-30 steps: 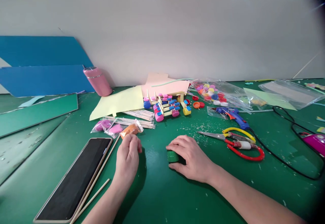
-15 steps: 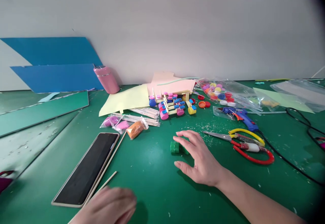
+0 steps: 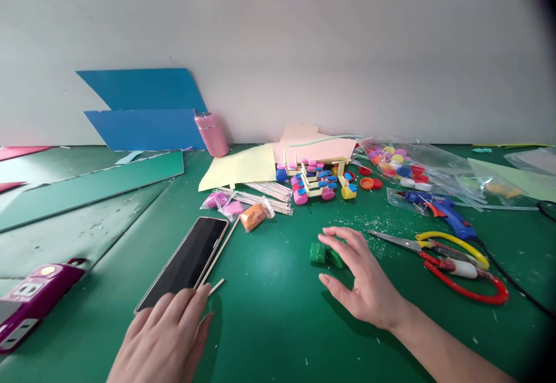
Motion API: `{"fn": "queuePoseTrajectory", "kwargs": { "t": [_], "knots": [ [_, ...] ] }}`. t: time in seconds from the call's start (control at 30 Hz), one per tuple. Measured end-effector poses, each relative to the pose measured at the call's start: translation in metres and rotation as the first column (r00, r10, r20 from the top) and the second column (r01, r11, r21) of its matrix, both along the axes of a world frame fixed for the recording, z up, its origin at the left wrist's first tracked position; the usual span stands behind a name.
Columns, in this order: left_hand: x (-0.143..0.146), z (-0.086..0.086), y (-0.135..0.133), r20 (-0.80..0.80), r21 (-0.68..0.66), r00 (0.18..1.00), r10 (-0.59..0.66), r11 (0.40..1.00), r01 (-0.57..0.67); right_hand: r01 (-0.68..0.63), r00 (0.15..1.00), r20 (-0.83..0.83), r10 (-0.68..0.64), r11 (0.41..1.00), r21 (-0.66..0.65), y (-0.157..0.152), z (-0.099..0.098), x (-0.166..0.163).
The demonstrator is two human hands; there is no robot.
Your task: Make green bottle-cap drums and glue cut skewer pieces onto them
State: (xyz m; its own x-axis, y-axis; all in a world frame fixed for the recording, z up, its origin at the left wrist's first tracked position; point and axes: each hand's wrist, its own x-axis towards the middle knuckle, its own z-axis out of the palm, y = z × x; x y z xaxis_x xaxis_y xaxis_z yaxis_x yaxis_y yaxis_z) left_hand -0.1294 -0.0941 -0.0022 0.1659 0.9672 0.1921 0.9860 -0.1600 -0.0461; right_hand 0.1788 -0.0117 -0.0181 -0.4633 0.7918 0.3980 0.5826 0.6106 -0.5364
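Across our green desk [image 3: 269, 319], one brush from our spread right hand [image 3: 367, 281] could roll the green pieces [image 3: 318, 253]; our left hand [image 3: 167, 336]: grip unclear.

My green counter [image 3: 269, 319] is carrying a phone [image 3: 186, 261], wooden sticks [image 3: 221, 250], green pieces [image 3: 318, 253], scissors [image 3: 438, 261] and a glue gun [image 3: 454, 216].

Bright light glares at my upper left, my right hand [image 3: 369, 284] softly shadows the worktop [image 3: 269, 319], and the right corners darken.
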Motion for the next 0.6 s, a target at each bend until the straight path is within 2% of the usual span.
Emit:
{"fn": "queuePoseTrajectory", "kwargs": {
  "t": [0.1,0.2,0.23,0.3,0.37,0.4,0.43,0.47,0.53,0.6],
  "knots": [
    [0.013,0.007,0.022,-0.230,-0.009,0.973,0.026,1.000,-0.028,-0.005,1.000,-0.005,0.005,1.000,-0.001,-0.001,0.000,0.000],
    [0.014,0.005,0.028,-0.223,-0.017,0.975,-0.011,1.000,0.008,-0.015,1.000,-0.019,0.015,1.000,-0.001,-0.001,-0.001,0.000],
    [0.015,0.005,0.028,-0.172,-0.028,0.985,-0.014,1.000,0.009,-0.017,0.999,-0.027,0.017,1.000,0.002,-0.001,-0.001,0.000],
    [0.022,0.006,0.029,0.031,-0.056,0.999,-0.016,0.998,0.017,-0.016,0.998,-0.054,0.016,1.000,0.009,-0.001,0.000,-0.001],
    [0.040,0.012,0.034,0.359,-0.075,0.933,-0.004,0.997,0.033,0.014,0.993,-0.113,-0.011,1.000,0.025,-0.001,0.000,-0.002],
    [0.051,0.017,0.038,0.521,-0.114,0.851,0.063,0.994,-0.004,0.042,0.987,-0.158,-0.036,0.998,0.038,-0.002,0.001,-0.002],
    [0.064,0.023,0.043,0.667,-0.189,0.732,0.140,0.982,-0.015,0.080,0.975,-0.213,-0.067,0.996,0.051,-0.002,0.001,-0.002],
    [0.077,0.029,0.050,0.792,-0.267,0.578,0.198,0.963,0.036,0.118,0.957,-0.274,-0.098,0.991,0.058,-0.002,0.002,-0.002],
    [0.101,0.039,0.065,0.907,-0.375,0.292,0.303,0.897,0.236,0.166,0.912,-0.383,-0.144,0.986,0.025,-0.002,0.002,-0.001],
    [0.117,0.044,0.080,0.919,-0.378,0.059,0.389,0.832,0.407,0.165,0.877,-0.445,-0.180,0.984,-0.072,-0.002,0.003,0.001]
  ]
}}
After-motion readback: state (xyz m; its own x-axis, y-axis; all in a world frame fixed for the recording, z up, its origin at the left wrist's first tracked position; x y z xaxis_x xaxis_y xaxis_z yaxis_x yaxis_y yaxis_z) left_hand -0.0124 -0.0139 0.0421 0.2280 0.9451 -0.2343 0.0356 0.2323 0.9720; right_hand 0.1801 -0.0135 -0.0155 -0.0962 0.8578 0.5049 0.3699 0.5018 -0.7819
